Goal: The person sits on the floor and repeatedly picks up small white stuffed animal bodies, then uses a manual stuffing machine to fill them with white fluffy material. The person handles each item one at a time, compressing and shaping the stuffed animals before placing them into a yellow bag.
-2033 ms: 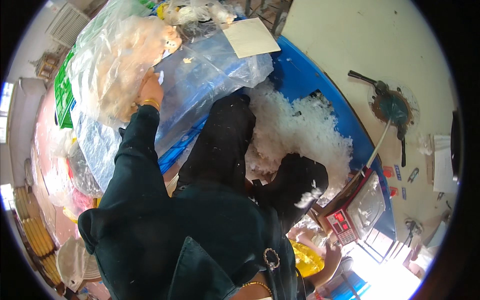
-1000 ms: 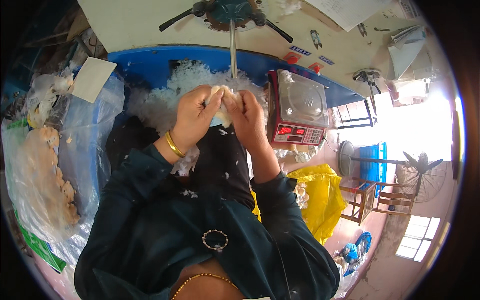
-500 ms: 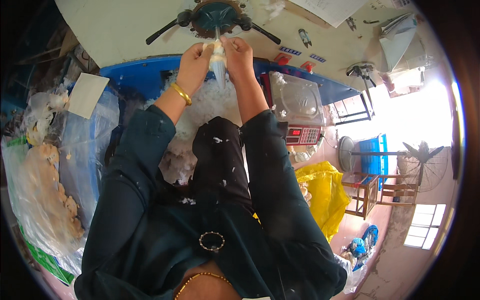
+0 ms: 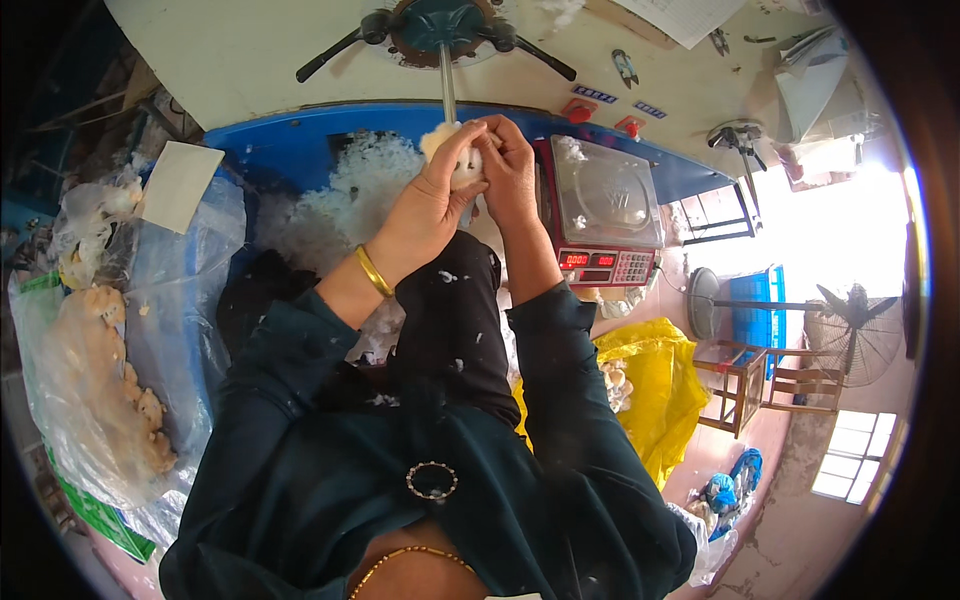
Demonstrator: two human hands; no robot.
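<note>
Both my hands are closed round a small cream-and-white plush toy piece [image 4: 467, 170] with dark spots on its front. My left hand [image 4: 425, 210], with a gold bangle at the wrist, grips it from the left and below. On its other side my right hand [image 4: 512, 170] presses with bent fingers. Just beyond the plush piece, a straight metal tube [image 4: 447, 80] comes down from a round dark machine opening [image 4: 436, 28] with black handles. The tube's lower end meets the plush piece's far edge; whether it goes inside is hidden.
Loose white stuffing [image 4: 365, 185] lies below the blue table edge [image 4: 290, 125]. To the right stands a red digital scale [image 4: 605, 200]; a yellow sack [image 4: 660, 400] is lower down. Clear plastic bags with beige plush pieces [image 4: 105, 390] lie at left. Thread snips [image 4: 625, 68] rest on the table.
My hands have moved slightly right and towards me with the plush piece. More of the metal tube is bare now, and the pale pointed tip below my hands no longer shows.
</note>
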